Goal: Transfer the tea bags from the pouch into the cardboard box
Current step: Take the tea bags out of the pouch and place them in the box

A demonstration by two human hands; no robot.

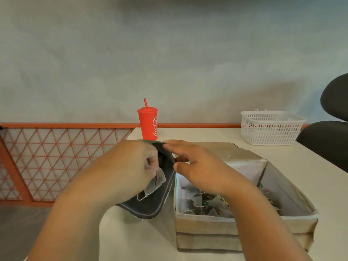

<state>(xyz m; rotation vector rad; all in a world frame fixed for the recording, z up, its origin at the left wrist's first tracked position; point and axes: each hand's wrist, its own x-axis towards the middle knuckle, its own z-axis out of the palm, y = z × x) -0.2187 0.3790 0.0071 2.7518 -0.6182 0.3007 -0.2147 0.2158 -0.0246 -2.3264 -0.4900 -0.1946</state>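
Gripping a pale, translucent mesh tea bag (157, 180) at the mouth of a dark grey foil pouch (150, 204), the left hand (131, 166) keeps its grip curled round the bag. The right hand (199, 166) pinches the pouch's rim in a narrow grip, thumb under, fingers over. The pouch leans near the white table's (188, 132) left edge, just beside an open brown cardboard box (207, 225) holding more mesh tea bags (203, 204). A red lidded plastic cup with a straw (148, 125) stands at the far edge, and a white plastic lattice basket (271, 127) sits at the far right.
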